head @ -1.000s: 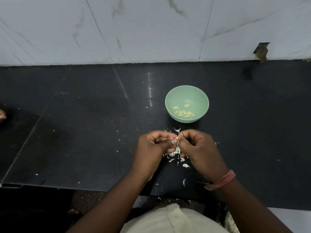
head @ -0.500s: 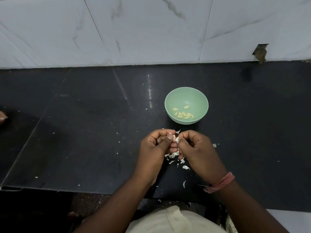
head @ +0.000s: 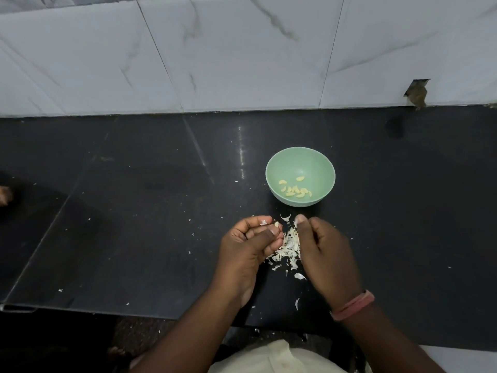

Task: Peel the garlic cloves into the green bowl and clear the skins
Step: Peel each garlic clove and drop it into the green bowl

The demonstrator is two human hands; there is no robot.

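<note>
Green bowl [head: 320, 168] sits upright on the black desk [head: 134, 211], approx. centre, just beyond the hands. Inside: a small cluster of peeled cloves [head: 295, 190], pale yellow, lying on the bottom toward the near side; one lies slightly apart from the rest.

Left hand [head: 248, 247] is w/ fingers curled in and thumb across them, pinching a small clove [head: 276, 225] at the fingertips; a bit of white skin shows at the index tip. Right hand [head: 326, 251] is just beside it, apart from the left, fingers loosely curled, thumb and index together at the tip; can't tell if a scrap of skin is held there. Pink band [head: 352, 305] on the right wrist.

Skins [head: 286, 249] lie in a loose white pile on the desk between the two hands, partly hidden under them, w/ a few bigger flakes toward the near edge and one near the bowl's base. Tiny white specks are scattered over the desk to the left and right.

Behind the desk: marble-look wall tiles [head: 242, 55], w/ a broken hole [head: 416, 94] at the lower right. Pale shirt [head: 269, 359] at the bottom edge. Nothing stands between hands and bowl except stray flakes.
</note>
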